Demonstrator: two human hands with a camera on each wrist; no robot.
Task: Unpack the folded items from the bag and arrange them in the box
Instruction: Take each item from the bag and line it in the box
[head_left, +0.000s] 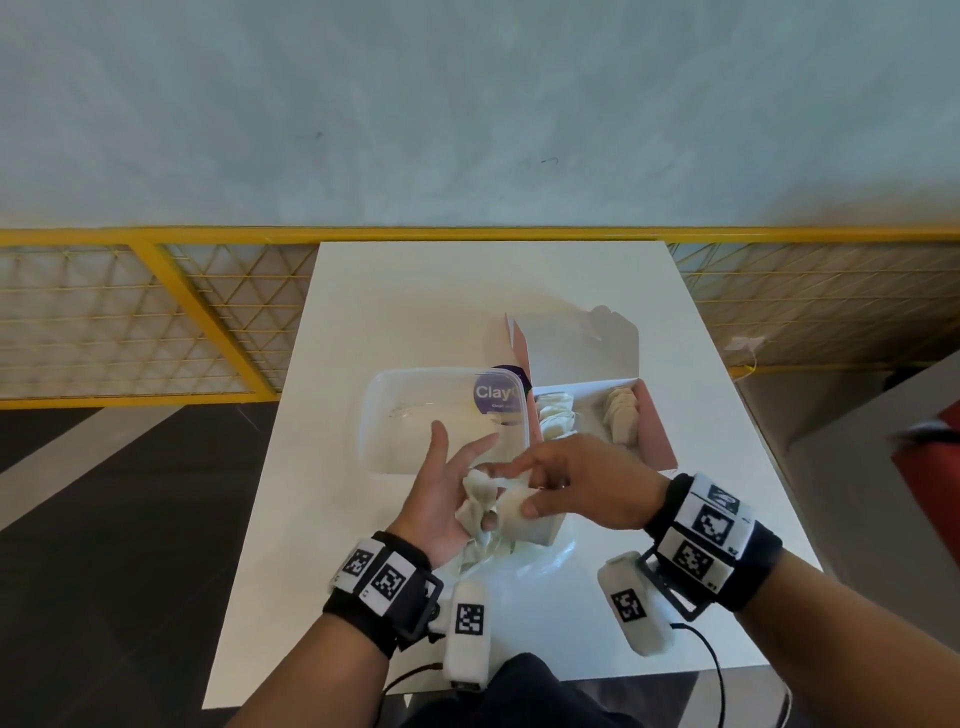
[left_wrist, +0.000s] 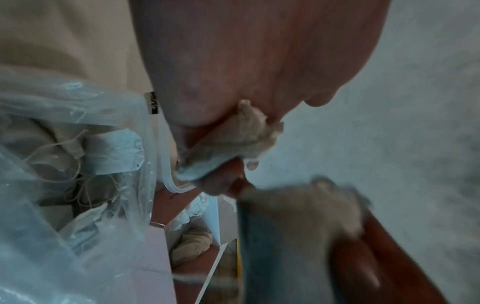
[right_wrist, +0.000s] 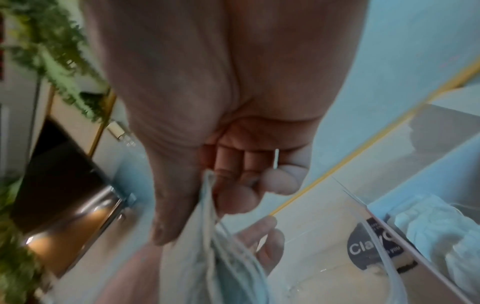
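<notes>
Your right hand (head_left: 576, 486) pinching folded cloth (head_left: 511, 506) above bench (head_left: 415, 291), just before pink box (head_left: 657, 441). Your left hand (head_left: 441, 499) half-spread, thumb pressing crumpled cloth (head_left: 480, 499) over plastic bag (head_left: 540, 558).

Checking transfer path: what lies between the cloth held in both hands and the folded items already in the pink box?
In the head view, only the right hand and the pink box's near wall separate the held cloth from the folded items.
</notes>
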